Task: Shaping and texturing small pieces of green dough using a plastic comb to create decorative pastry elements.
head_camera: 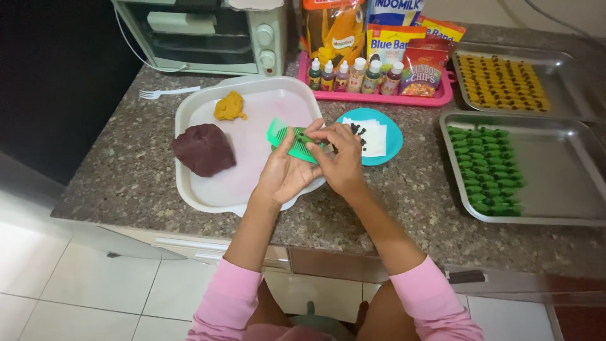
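- Tabletop (pixel 404 208): speckled granite; white tiled floor (pixel 76 284) at 7 o'clock.
- Left hand (pixel 287 170): grip clamped on green comb (pixel 290 140).
- Right hand (pixel 341 158): fingertips pinched together on comb.
- White tray (pixel 252 180): beneath hands.

Pink long sleeves pushed up toward the elbows, bare forearms, no rings or watch visible.

A white plastic fork (pixel 165 93) lies on the speckled granite counter (pixel 126 170) before a pale green toaster oven (pixel 208 31). A pink tray (pixel 379 98) holds small colouring bottles (pixel 353 76).
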